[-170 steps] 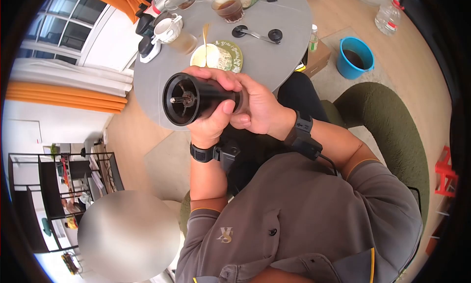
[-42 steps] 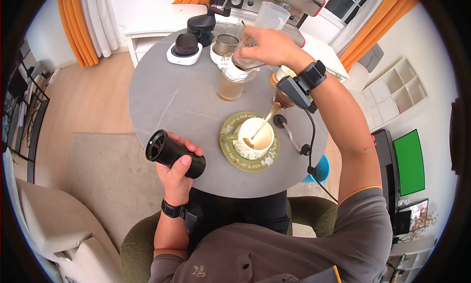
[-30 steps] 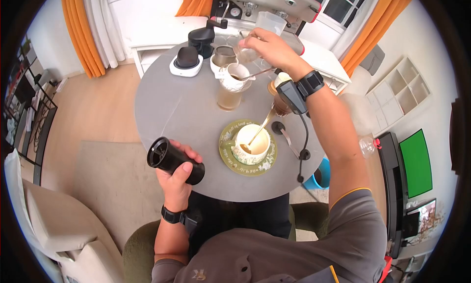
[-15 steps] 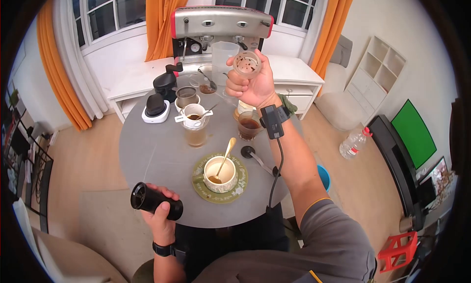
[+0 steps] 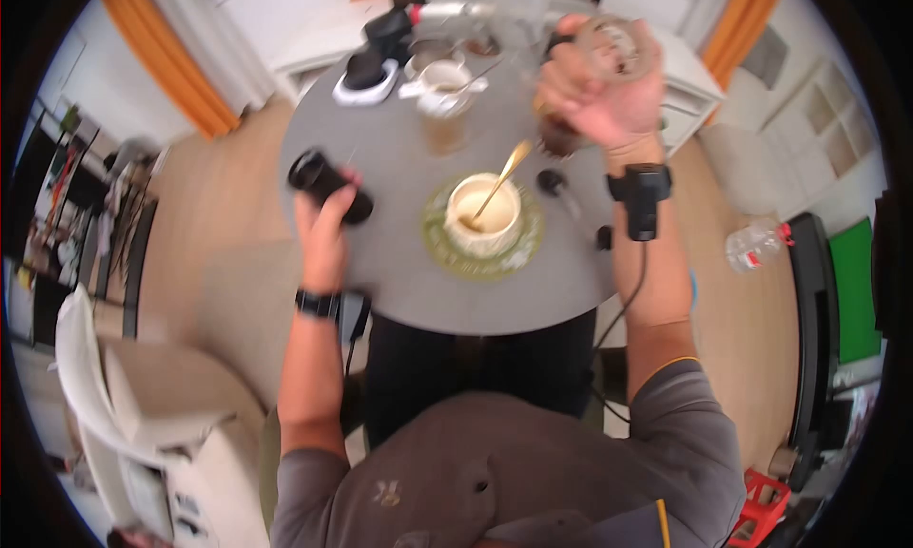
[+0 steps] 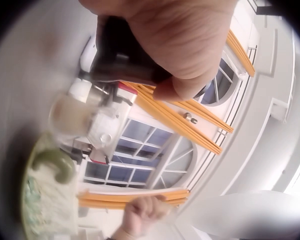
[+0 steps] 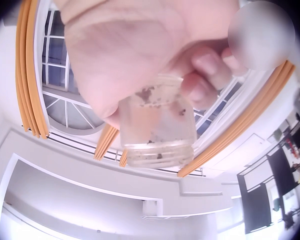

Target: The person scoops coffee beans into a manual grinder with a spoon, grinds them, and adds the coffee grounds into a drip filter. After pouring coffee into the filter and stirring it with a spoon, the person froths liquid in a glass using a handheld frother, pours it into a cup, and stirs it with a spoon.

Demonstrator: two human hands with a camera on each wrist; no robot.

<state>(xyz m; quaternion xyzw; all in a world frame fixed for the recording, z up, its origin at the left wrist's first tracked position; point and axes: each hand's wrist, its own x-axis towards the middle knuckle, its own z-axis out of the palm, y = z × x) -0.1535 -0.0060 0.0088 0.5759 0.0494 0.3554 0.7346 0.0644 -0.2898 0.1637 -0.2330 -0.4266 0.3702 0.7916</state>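
My left hand [image 5: 321, 234] grips a black cylindrical hand coffee grinder [image 5: 329, 185] above the table's left edge. Its open end points up and left, and the crank is off it. My right hand [image 5: 609, 101], raised over the back right of the table, holds a small clear jar [image 5: 618, 49]. In the right wrist view, dark coffee bits cling inside the jar [image 7: 160, 125], which has a threaded rim. A crank handle [image 5: 574, 206] with black ends lies on the table. Between the hands stands a cream cup [image 5: 458, 206] with a gold spoon [image 5: 504, 182] in it.
The cup sits on a green saucer [image 5: 442, 253]. Behind it, a white strainer [image 5: 443, 76] tops a glass [image 5: 443, 134] of cloudy liquid. A glass of brown drink [image 5: 559, 139] stands below the right hand. A black item on a white base [image 5: 365, 77] is at back left.
Earlier both hands held the grinder. Then my right hand reached to the back of the table and lifted the jar; it has since moved right. The left hand keeps the grinder.
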